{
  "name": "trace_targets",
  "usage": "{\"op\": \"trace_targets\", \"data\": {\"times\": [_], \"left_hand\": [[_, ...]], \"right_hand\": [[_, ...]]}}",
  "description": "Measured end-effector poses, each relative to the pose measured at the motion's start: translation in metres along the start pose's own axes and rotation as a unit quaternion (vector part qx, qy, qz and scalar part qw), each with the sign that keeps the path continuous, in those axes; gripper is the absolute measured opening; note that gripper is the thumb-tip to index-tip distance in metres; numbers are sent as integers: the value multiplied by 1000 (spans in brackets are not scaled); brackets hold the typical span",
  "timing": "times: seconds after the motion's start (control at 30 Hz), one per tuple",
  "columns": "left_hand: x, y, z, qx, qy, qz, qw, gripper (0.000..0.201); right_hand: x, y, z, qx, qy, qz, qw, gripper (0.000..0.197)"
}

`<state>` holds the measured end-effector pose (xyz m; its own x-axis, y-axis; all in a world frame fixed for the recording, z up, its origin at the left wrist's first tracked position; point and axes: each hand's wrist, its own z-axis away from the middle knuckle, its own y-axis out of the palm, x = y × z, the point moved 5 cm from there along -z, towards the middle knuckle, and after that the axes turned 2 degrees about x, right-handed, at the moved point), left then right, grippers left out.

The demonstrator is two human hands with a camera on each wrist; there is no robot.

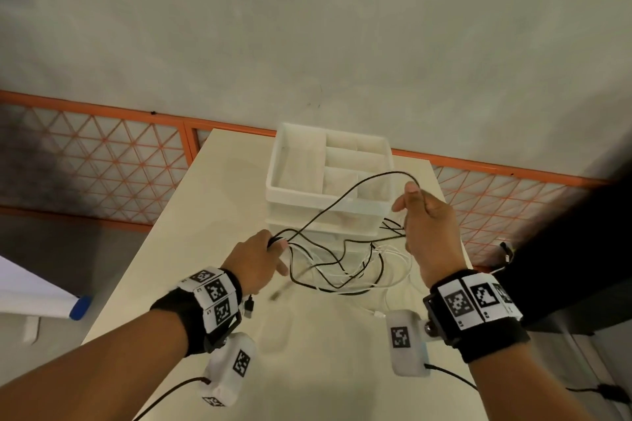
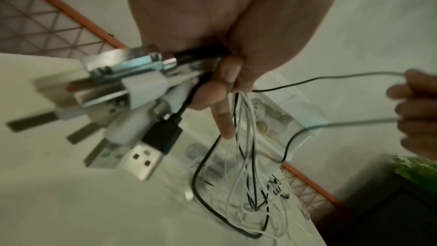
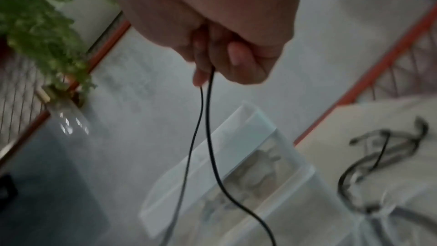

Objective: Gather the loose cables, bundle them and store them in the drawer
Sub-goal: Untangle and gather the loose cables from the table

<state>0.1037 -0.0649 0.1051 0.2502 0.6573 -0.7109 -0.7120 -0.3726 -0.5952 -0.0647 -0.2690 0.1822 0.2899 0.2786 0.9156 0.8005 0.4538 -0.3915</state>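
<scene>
My left hand (image 1: 270,251) (image 2: 222,81) grips a bunch of black and white cables near their USB plugs (image 2: 132,111), which stick out to the left in the left wrist view. The cables (image 1: 342,267) (image 2: 246,184) hang in a tangle down to the cream table (image 1: 212,249). My right hand (image 1: 415,212) (image 3: 212,63), raised to the right, pinches a loop of one thin black cable (image 1: 345,193) (image 3: 209,119) that runs back to the left hand. A white plastic drawer unit (image 1: 297,161) (image 3: 236,147) (image 2: 305,119) stands behind the hands.
The drawer unit's top tray has several open compartments. An orange-framed mesh railing (image 1: 102,161) runs behind the table. A green plant (image 3: 40,25) and a dark surface lie to my right. Wrist camera cords trail over the near table edge.
</scene>
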Motion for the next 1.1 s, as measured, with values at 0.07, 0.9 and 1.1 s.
{"op": "trace_targets", "data": {"times": [0.07, 0.9, 1.1], "left_hand": [[6, -4, -1, -9, -15, 35, 999, 27], [-61, -30, 25, 9, 151, 102, 983, 49], [-83, -30, 48, 46, 286, -13, 957, 46]], "right_hand": [[-10, -8, -8, 21, 25, 160, 987, 44], [22, 42, 48, 204, -160, 102, 960, 72], [3, 74, 38, 247, -134, 106, 954, 8]]}}
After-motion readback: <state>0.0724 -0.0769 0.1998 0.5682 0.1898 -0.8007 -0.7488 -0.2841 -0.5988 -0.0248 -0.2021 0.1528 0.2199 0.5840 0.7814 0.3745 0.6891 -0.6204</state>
